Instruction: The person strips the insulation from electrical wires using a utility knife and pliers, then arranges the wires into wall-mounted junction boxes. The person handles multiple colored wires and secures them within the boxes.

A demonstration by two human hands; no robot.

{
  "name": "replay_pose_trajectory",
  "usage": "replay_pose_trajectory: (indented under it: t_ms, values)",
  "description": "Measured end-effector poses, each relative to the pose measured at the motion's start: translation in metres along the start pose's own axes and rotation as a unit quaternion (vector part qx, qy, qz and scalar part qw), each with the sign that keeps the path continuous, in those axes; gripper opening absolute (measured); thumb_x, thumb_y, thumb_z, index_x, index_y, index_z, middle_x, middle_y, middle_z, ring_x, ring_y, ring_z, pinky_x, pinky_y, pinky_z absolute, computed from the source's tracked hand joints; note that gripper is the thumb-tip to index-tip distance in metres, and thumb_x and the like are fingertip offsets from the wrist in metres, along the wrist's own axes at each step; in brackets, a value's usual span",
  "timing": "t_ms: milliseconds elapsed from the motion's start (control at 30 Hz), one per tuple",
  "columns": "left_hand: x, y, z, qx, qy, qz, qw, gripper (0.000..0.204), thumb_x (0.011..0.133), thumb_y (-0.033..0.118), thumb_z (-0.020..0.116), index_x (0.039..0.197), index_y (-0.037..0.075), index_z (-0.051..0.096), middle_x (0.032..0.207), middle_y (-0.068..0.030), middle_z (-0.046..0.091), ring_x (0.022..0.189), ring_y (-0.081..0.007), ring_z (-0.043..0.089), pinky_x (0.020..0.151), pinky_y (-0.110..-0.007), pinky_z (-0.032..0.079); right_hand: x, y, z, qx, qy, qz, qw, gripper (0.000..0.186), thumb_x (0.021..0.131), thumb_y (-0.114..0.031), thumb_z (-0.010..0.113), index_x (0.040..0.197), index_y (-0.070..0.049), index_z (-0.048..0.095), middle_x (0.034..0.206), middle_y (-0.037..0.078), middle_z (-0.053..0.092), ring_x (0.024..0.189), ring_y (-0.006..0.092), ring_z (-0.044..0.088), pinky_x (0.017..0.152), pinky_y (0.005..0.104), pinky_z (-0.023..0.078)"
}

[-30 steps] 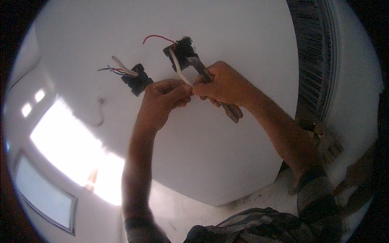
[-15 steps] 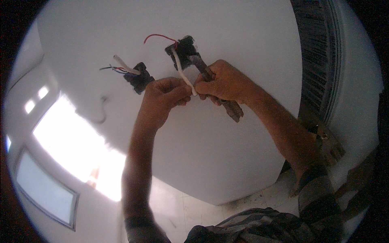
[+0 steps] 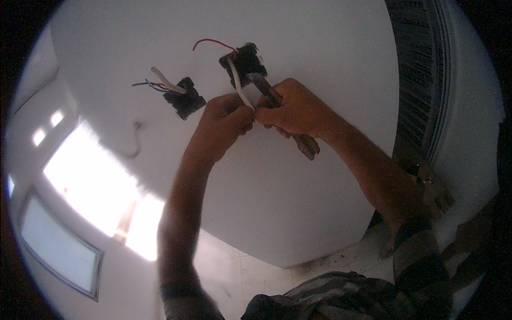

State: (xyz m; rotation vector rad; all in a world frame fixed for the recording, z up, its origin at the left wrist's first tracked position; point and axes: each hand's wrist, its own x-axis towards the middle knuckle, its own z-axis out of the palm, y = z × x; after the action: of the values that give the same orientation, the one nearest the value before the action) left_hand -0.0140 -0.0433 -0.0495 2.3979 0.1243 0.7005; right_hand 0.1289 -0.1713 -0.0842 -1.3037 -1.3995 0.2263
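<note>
White cable (image 3: 236,79) comes out of a dark wall box (image 3: 249,57) set in the white wall. My left hand (image 3: 221,122) is closed on the cable's free end just below the box. My right hand (image 3: 296,109) is closed around a long, dark, worn hand tool (image 3: 263,88), whose kind I cannot make out; its upper end overlaps the lower edge of the box. The right thumb and fingertips meet the left fingertips at the cable end, which they hide. A thin red wire (image 3: 213,40) curves out of the same box to the left.
Left of my hands, a second dark wall box (image 3: 184,104) has a white cable (image 3: 164,80) with thin coloured wires sticking out. Further left, a curved cable (image 3: 137,143) protrudes from the wall. A dark slatted panel (image 3: 416,80) stands at the right.
My left hand has shifted slightly up and right, its fingers now covering the cable end that showed before. The right hand and tool have barely moved.
</note>
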Motion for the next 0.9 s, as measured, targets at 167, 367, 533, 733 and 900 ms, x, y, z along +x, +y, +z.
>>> replay_pose_trajectory:
  t_ms: [167,367,533,733,900]
  values:
    - [0.0,0.005,0.004,0.033,0.002,0.003,0.999,0.026,0.088,0.023,0.058,0.095,-0.001,0.065,0.075,-0.0027,0.059,0.067,-0.01,0.05,0.06,-0.026,0.042,-0.004,-0.003,0.002,-0.004,0.013,0.004,1.0,0.016,0.083,-0.014,0.07,0.079,0.001,0.066,0.06,0.006,0.061,0.045,0.0098,0.056,0.04,0.026,0.045]
    - [-0.004,0.015,0.015,-0.078,0.021,-0.003,0.997,0.023,0.085,0.018,0.06,0.093,-0.003,0.063,0.078,-0.0094,0.06,0.071,-0.0149,0.053,0.064,-0.03,0.043,-0.011,-0.005,0.002,-0.031,0.019,-0.007,0.999,0.016,0.083,-0.015,0.07,0.079,0.0,0.064,0.059,0.006,0.061,0.046,0.0101,0.057,0.041,0.0269,0.047]
    - [-0.004,0.015,0.012,-0.055,0.015,0.002,0.998,0.025,0.086,0.019,0.06,0.097,-0.004,0.062,0.082,-0.0101,0.061,0.073,-0.0156,0.054,0.066,-0.03,0.044,-0.012,0.0,0.004,-0.028,0.031,-0.021,0.999,0.014,0.083,-0.014,0.07,0.08,-0.001,0.064,0.059,0.006,0.06,0.046,0.0103,0.057,0.042,0.0281,0.048]
    - [-0.004,0.02,0.017,-0.025,0.049,0.018,0.998,0.02,0.085,0.016,0.057,0.097,0.001,0.063,0.076,-0.0024,0.059,0.065,-0.0099,0.049,0.06,-0.026,0.042,-0.014,0.002,0.002,-0.001,0.053,-0.027,0.998,0.021,0.082,-0.02,0.072,0.076,-0.001,0.064,0.059,0.005,0.06,0.046,0.0114,0.057,0.042,0.0285,0.048]
    - [-0.01,0.029,0.016,0.025,0.04,0.003,0.999,0.022,0.087,0.016,0.061,0.099,-0.002,0.064,0.085,-0.0108,0.064,0.077,-0.0176,0.059,0.071,-0.032,0.049,-0.024,-0.003,-0.002,0.042,0.047,-0.059,0.996,0.022,0.084,-0.021,0.071,0.078,-0.001,0.064,0.062,0.006,0.062,0.047,0.0117,0.058,0.042,0.0285,0.049]
